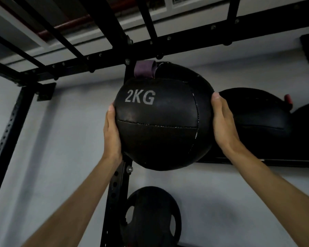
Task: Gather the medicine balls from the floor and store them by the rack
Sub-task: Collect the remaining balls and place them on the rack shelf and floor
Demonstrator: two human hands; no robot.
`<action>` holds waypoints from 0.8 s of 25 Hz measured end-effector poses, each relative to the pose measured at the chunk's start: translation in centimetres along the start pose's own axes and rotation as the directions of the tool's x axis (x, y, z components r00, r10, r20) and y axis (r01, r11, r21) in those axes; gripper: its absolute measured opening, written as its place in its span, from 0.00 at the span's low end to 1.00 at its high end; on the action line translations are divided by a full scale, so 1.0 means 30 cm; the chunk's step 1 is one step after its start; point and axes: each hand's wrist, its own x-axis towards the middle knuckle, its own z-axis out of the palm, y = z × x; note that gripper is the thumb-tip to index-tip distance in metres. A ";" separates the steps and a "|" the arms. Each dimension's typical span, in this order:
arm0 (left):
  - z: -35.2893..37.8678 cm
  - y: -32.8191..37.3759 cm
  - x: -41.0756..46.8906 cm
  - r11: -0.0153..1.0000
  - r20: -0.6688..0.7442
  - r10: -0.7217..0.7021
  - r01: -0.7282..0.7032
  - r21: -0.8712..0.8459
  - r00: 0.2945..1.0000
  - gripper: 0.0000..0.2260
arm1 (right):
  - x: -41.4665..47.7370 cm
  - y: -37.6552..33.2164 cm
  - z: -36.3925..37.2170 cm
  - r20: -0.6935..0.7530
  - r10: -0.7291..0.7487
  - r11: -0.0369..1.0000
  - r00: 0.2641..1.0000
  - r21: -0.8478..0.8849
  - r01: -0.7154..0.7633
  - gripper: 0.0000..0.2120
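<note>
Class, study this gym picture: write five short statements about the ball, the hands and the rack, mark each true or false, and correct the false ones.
1. Both hands, left hand and right hand, hold the medicine ball. True.
2. The ball reads 5KG. False: it reads 2KG.
3. A purple strap sits at the ball's top. True.
4. The shelf to the right holds nothing. False: another black ball rests there.
5. A weight plate hangs above the held ball. False: it is below, on the rack upright.
</note>
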 end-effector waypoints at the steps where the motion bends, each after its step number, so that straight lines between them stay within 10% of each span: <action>1: -0.018 -0.021 0.030 1.000 -0.002 0.012 -0.012 -0.003 1.000 0.32 | 0.022 0.020 0.030 0.002 -0.015 1.000 1.000 -0.008 0.015 0.29; 14: -0.189 -0.486 0.424 0.981 0.064 -0.006 0.019 -0.193 0.998 0.35 | 0.238 0.189 0.359 -0.045 -0.075 0.941 0.996 -0.333 0.055 0.27; 20: -0.147 -0.522 0.474 0.980 -0.196 0.179 -0.158 0.117 0.964 0.16 | 0.334 0.281 0.425 -0.133 -0.125 0.852 0.983 -0.522 0.038 0.14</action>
